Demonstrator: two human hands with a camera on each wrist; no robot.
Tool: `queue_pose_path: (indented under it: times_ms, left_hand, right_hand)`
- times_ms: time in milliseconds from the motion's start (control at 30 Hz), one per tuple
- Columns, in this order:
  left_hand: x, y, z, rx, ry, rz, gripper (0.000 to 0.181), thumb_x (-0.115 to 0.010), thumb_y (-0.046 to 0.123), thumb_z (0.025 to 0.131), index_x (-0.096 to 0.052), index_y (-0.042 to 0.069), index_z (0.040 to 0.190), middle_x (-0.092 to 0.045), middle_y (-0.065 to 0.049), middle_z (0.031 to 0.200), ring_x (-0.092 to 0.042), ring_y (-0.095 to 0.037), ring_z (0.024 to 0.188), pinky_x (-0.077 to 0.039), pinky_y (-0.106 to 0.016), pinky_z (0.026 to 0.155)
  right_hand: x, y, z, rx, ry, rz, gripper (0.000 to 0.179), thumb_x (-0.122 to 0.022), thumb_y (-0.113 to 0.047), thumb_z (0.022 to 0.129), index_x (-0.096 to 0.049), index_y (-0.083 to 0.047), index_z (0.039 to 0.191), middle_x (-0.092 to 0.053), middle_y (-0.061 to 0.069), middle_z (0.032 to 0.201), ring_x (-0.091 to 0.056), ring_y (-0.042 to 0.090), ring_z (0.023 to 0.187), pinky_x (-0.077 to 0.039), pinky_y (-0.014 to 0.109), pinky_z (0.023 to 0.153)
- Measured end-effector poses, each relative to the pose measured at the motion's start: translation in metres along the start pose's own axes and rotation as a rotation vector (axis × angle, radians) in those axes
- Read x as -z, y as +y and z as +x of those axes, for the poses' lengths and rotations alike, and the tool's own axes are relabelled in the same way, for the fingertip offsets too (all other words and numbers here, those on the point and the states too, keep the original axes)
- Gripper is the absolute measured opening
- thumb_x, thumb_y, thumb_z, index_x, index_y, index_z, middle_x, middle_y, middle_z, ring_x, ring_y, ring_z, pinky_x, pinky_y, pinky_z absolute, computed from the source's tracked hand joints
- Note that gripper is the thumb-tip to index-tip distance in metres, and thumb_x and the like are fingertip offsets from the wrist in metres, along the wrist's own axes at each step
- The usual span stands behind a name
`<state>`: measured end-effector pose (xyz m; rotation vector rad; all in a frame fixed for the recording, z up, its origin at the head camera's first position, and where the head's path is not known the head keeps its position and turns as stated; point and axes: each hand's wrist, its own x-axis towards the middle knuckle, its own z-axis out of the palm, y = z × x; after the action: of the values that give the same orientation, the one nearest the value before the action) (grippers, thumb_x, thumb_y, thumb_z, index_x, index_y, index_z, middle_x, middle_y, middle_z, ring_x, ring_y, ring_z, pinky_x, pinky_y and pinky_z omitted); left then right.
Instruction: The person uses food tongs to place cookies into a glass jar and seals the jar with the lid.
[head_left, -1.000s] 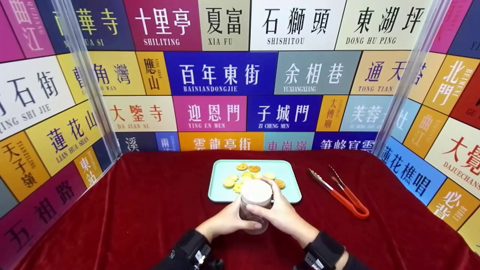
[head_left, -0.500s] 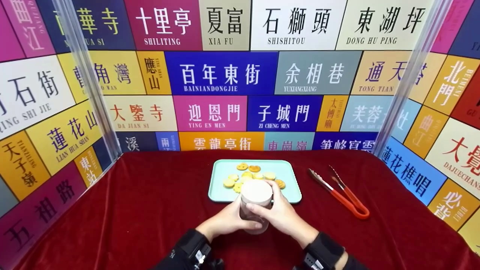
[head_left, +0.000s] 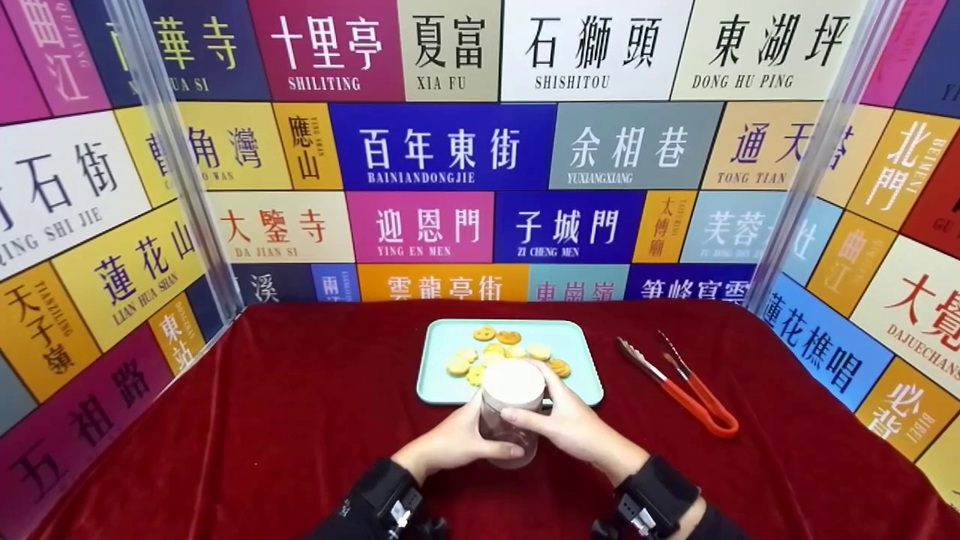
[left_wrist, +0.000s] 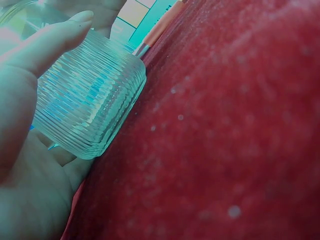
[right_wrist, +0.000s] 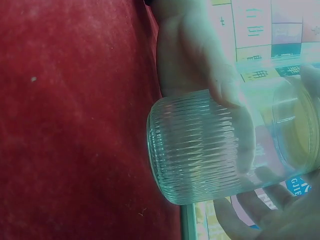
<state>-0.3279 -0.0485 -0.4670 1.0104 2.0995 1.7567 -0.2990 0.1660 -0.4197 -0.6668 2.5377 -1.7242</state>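
A clear glass jar [head_left: 510,442] with a ribbed lower body and a pale round lid [head_left: 514,381] is upright in front of the tray. My left hand [head_left: 454,442] grips the jar's body, its thumb [left_wrist: 57,42] lying across the glass in the left wrist view. With the right hand [head_left: 574,431] I hold the lid end, thumb at the near side and fingers around the far side. In the right wrist view the jar's ribbed base [right_wrist: 192,150] is at the red cloth, and no contents show inside the visible glass.
Behind the jar, a mint-green tray [head_left: 431,390] bears several small cookies [head_left: 495,350]. Red-handled metal tongs [head_left: 701,397] lie to the right with their arms spread. Dark red cloth [head_left: 300,420] covers the table, and sign-printed walls [head_left: 450,146] enclose the back and sides.
My right hand and wrist have shifted slightly to the right, and its thumb has slid along the lid's near side. The left hand and the jar keep their place.
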Motion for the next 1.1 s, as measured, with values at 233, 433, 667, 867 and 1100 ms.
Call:
queue_pose_path:
  times_ms: [233,433,667,867,1100]
  left_hand:
    - [0.000,-0.001,0.000,-0.005,-0.002,0.002,0.089,-0.089,0.015,0.088,-0.036,0.011,0.159,-0.058,-0.002,0.145,-0.059,-0.016,0.132,-0.042,-0.030,0.115]
    - [0.000,-0.003,0.000,-0.009,-0.013,-0.007,0.090,-0.089,0.016,0.088,-0.035,0.015,0.160,-0.058,0.001,0.145,-0.059,-0.016,0.132,-0.044,-0.031,0.115]
    - [0.000,-0.003,0.003,-0.014,-0.010,-0.017,0.087,-0.089,0.013,0.088,-0.038,0.014,0.158,-0.057,0.002,0.147,-0.060,-0.015,0.132,-0.044,-0.030,0.115]
    - [0.000,-0.002,0.005,-0.029,-0.027,-0.047,0.087,-0.088,0.010,0.088,-0.037,0.013,0.158,-0.059,-0.001,0.146,-0.062,-0.018,0.131,-0.046,-0.032,0.114]
    - [0.001,-0.004,0.000,-0.020,-0.021,-0.023,0.089,-0.088,0.012,0.088,-0.035,0.014,0.159,-0.058,0.001,0.147,-0.061,-0.016,0.132,-0.044,-0.030,0.116]
  right_hand:
    - [-0.001,0.000,-0.001,-0.010,0.010,-0.002,0.091,-0.087,-0.031,0.091,-0.035,-0.016,0.163,-0.055,0.011,0.150,-0.051,0.028,0.137,-0.036,0.053,0.115]
    - [-0.006,-0.001,-0.004,-0.031,0.070,0.000,0.096,-0.089,-0.033,0.088,-0.032,-0.018,0.163,-0.055,0.014,0.151,-0.053,0.028,0.137,-0.037,0.052,0.115]
    - [-0.010,-0.002,-0.003,-0.024,0.132,0.004,0.084,-0.089,-0.032,0.088,-0.040,-0.014,0.154,-0.056,0.014,0.148,-0.054,0.027,0.137,-0.038,0.051,0.116]
    - [-0.009,-0.003,-0.003,-0.012,0.150,0.003,0.079,-0.089,-0.029,0.089,-0.044,-0.013,0.151,-0.057,0.014,0.147,-0.055,0.027,0.135,-0.039,0.051,0.115]
    - [-0.012,-0.003,-0.005,-0.015,0.130,0.003,0.077,-0.087,-0.028,0.091,-0.044,-0.013,0.152,-0.057,0.015,0.147,-0.055,0.028,0.135,-0.039,0.051,0.114]
